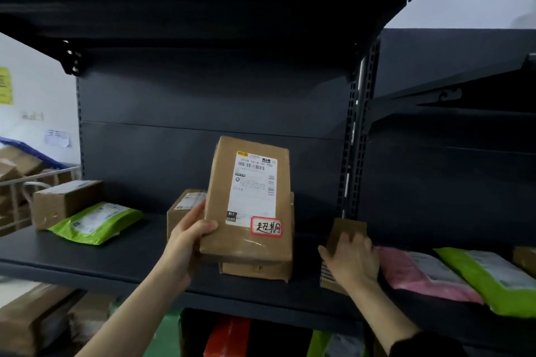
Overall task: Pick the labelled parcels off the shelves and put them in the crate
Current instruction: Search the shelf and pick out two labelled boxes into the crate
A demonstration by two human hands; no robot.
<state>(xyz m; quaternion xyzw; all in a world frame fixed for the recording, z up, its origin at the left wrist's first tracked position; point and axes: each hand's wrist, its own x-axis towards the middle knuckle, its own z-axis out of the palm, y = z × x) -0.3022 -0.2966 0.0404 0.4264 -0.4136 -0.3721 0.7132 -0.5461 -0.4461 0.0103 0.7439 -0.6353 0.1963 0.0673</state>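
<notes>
My left hand (pixel 190 236) grips a brown cardboard parcel (pixel 229 229) by its lower left edge and holds it upright in front of the dark shelf (pixel 101 258). The parcel carries a white shipping label and a red-bordered sticker with handwriting. Behind it lie another flat brown box (pixel 258 271) and a small box (pixel 185 206). My right hand (pixel 352 259) grips a small brown box (pixel 346 230) standing at the shelf's right end, fingers curled over its top. No crate is in view.
A brown box (pixel 63 201) and a green mailer (pixel 95 222) lie at the shelf's left. A pink mailer (pixel 420 274) and another green mailer (pixel 490 278) lie on the adjoining right shelf. More parcels fill the shelf below. A higher shelf (pixel 203 0) overhangs.
</notes>
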